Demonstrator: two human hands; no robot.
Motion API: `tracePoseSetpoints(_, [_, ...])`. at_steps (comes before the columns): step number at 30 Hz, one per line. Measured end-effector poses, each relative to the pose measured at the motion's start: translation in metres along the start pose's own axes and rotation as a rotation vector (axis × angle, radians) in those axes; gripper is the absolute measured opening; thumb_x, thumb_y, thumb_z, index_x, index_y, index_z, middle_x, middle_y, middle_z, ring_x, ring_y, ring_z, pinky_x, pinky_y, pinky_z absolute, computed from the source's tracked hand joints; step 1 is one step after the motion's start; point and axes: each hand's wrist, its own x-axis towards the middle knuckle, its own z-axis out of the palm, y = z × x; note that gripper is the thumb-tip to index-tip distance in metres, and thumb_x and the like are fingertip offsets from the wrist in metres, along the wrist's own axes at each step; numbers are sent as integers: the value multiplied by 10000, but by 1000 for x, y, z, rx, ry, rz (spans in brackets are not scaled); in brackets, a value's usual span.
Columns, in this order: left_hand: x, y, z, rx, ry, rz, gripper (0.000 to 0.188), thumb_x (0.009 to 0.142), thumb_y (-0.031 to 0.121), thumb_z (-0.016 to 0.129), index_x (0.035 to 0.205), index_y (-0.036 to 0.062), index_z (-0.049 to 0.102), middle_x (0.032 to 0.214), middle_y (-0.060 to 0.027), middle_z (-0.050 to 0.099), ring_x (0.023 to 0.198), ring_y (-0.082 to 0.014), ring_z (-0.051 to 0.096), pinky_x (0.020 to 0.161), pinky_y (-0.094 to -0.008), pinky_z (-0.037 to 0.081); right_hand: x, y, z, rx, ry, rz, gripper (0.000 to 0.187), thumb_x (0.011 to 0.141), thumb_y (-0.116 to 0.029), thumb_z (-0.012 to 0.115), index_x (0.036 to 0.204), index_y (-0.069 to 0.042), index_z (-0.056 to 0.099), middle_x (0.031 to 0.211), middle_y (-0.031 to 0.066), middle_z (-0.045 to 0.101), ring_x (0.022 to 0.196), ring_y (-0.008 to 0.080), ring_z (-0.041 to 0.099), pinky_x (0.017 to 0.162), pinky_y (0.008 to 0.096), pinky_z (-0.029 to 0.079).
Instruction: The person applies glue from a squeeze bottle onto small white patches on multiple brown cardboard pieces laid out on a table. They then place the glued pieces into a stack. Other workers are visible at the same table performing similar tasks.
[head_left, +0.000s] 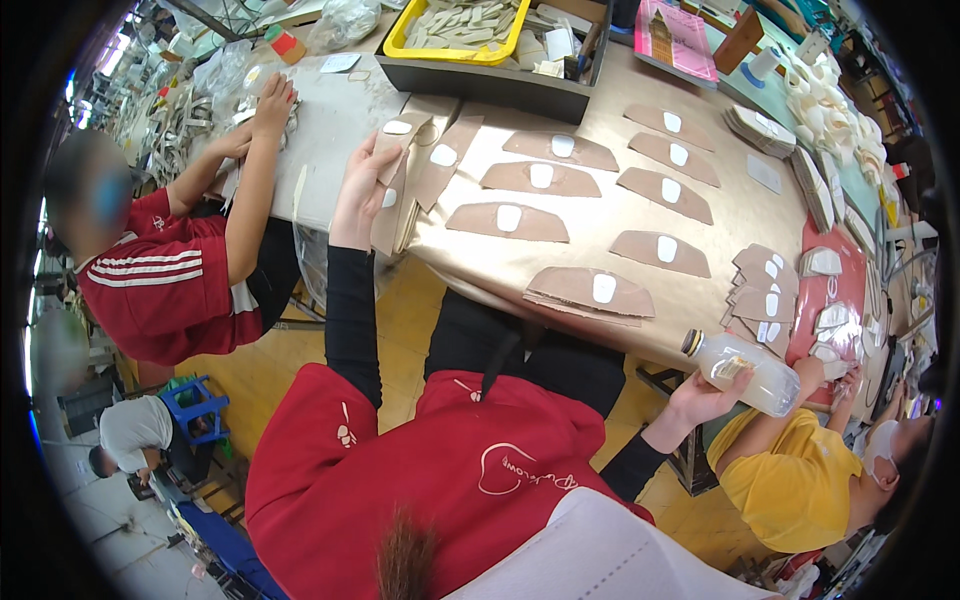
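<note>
My left hand [358,195] reaches to the table's left part, fingers closed on the edge of a brown cut piece [393,150] with a white oval patch, at a stack of similar brown pieces [411,190]. Below the table's front edge on the right, my right hand [703,398] is wrapped round a cloudy plastic bottle [755,380] with a dark cap, tilted with the cap up and to the left. Several brown curved pieces [525,220], each bearing a white patch, lie spread between my hands. Nearest me is a small pile of them [570,290].
A black box [490,88] with a yellow tray [400,52] of small pale pieces stands at the back. At the right lie a fanned pile of brown pieces [748,305] and a red surface [815,285]. Co-workers sit close on the left [160,270] and right [790,470].
</note>
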Motion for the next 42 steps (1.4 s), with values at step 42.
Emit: tracePoseSetpoints(42, [-156,-118,190,1119,-560,668,298,772,119,752,1047,41,664,1306,-138,548,1303,-392,431,1061,-497,363,-21,7,-10,-73,-235,-16,571,943,-407,569,1314,12,452,1173,284,610,1068,313,625,895,391,527])
